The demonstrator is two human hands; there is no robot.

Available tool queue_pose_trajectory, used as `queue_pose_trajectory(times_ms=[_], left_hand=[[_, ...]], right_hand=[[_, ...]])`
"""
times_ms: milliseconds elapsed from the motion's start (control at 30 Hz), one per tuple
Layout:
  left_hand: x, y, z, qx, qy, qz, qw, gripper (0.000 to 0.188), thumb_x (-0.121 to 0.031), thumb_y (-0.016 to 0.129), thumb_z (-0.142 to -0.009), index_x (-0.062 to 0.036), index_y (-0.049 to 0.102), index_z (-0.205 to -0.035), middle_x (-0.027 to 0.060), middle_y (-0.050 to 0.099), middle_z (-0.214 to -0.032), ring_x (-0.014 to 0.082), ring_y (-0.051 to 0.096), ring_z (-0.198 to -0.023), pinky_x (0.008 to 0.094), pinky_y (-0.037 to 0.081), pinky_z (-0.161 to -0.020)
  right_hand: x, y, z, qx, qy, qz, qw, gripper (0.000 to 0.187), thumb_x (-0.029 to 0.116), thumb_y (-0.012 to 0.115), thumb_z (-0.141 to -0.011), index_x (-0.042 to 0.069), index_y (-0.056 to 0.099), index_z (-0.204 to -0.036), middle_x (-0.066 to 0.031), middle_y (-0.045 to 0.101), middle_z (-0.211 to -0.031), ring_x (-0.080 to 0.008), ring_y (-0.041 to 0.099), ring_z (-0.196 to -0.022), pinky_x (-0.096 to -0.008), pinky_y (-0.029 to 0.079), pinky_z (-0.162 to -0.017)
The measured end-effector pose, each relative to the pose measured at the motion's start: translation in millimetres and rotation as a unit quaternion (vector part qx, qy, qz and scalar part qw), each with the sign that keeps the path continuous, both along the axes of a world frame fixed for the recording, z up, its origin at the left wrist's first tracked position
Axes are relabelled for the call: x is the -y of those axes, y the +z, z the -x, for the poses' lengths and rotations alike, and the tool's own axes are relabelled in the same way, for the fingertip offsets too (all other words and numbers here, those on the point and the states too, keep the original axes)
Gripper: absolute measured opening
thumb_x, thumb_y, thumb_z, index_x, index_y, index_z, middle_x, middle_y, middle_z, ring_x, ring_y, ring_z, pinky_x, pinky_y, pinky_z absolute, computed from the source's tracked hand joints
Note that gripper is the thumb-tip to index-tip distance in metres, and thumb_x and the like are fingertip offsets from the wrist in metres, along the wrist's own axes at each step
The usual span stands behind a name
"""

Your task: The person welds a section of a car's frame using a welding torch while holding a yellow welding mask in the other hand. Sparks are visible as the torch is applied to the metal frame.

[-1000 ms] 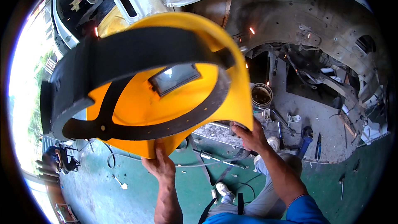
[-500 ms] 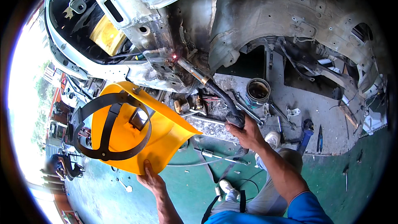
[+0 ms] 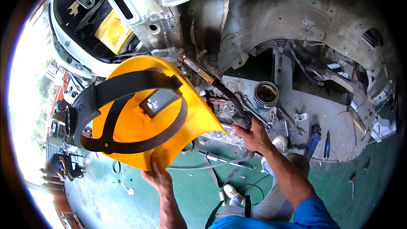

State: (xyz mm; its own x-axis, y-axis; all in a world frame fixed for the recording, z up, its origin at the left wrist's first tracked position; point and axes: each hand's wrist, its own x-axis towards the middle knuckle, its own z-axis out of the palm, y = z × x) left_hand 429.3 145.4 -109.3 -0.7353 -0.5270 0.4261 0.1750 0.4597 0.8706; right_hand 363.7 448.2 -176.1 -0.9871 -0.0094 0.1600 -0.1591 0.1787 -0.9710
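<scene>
My left hand (image 3: 157, 177) grips the lower edge of a yellow welding helmet (image 3: 127, 121), its inside with the black headband (image 3: 140, 78) and dark lens window (image 3: 160, 101) turned toward me. In my right hand (image 3: 253, 135) is the dark handle of a welding torch (image 3: 227, 93), fingers wrapped round it. The torch's metal nozzle points up and left, and a small red-orange glow shows at its tip, against the scorched metal of a bare car body (image 3: 199, 21). The helmet hides part of the lower body panel and the tools behind it.
A metal can (image 3: 266, 94) stands on the grey platform (image 3: 339, 140), near wrenches (image 3: 292, 121), a blue angle grinder (image 3: 313, 135) and pliers (image 3: 327, 144). Cables (image 3: 212, 166) lie on the green floor by my feet. Another person (image 3: 57, 165) sits far left.
The welding helmet has moved up and to the right, nearer to me, and now covers more of the body panel. The glow at the torch tip has become smaller and dimmer.
</scene>
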Motion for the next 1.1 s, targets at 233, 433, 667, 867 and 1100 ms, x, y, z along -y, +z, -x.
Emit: queue_pose_trajectory(times_ms=[233, 433, 667, 867, 1100], left_hand=[[-23, 23, 14, -0.001, -0.015, 0.032, 0.999, 0.030, -0.023, 0.064, -0.098, 0.0058, 0.064, -0.108, 0.0075, 0.069, -0.093, 0.0140, 0.060, -0.082, 0.0295, 0.048, -0.075], [-31, 31, 20, -0.010, -0.038, 0.043, 0.998, 0.027, -0.021, 0.063, -0.099, 0.0040, 0.065, -0.107, 0.0059, 0.068, -0.091, 0.0126, 0.059, -0.081, 0.0281, 0.047, -0.073], [-39, 37, 27, -0.049, -0.056, 0.044, 0.996, 0.023, -0.017, 0.063, -0.098, 0.0039, 0.064, -0.106, 0.0045, 0.066, -0.087, 0.0121, 0.057, -0.078, 0.0276, 0.046, -0.071], [-41, 41, 29, -0.048, -0.061, 0.041, 0.996, 0.020, -0.013, 0.063, -0.097, 0.0051, 0.063, -0.104, 0.0042, 0.064, -0.086, 0.0119, 0.054, -0.076, 0.0274, 0.045, -0.069], [-43, 42, 28, -0.042, -0.046, 0.035, 0.997, 0.025, -0.018, 0.063, -0.098, 0.0050, 0.065, -0.108, 0.0065, 0.069, -0.093, 0.0136, 0.060, -0.084, 0.0294, 0.048, -0.078]], right_hand=[[2, 8, 0, -0.059, -0.025, -0.021, 0.998, 0.037, 0.024, 0.075, -0.088, 0.001, 0.057, -0.110, -0.0142, 0.067, -0.084, -0.0246, 0.067, -0.073, -0.0365, 0.053, -0.067], [1, 10, -2, -0.009, 0.004, -0.016, 1.000, 0.037, 0.024, 0.075, -0.088, 0.001, 0.057, -0.111, -0.0168, 0.067, -0.086, -0.0293, 0.068, -0.077, -0.0378, 0.053, -0.070], [-1, 2, -1, 0.000, 0.023, 0.008, 1.000, 0.037, 0.028, 0.074, -0.089, -0.001, 0.057, -0.107, -0.0120, 0.067, -0.084, -0.0220, 0.065, -0.074, -0.0345, 0.052, -0.070], [0, 12, -2, 0.035, 0.012, 0.007, 0.999, 0.037, 0.026, 0.075, -0.088, 0.001, 0.057, -0.108, -0.0100, 0.068, -0.085, -0.0195, 0.066, -0.076, -0.0329, 0.052, -0.071], [-1, 15, -6, 0.062, -0.002, 0.031, 0.998, 0.034, 0.021, 0.077, -0.087, 0.001, 0.058, -0.108, -0.0083, 0.069, -0.087, -0.0165, 0.066, -0.079, -0.0323, 0.053, -0.073]])
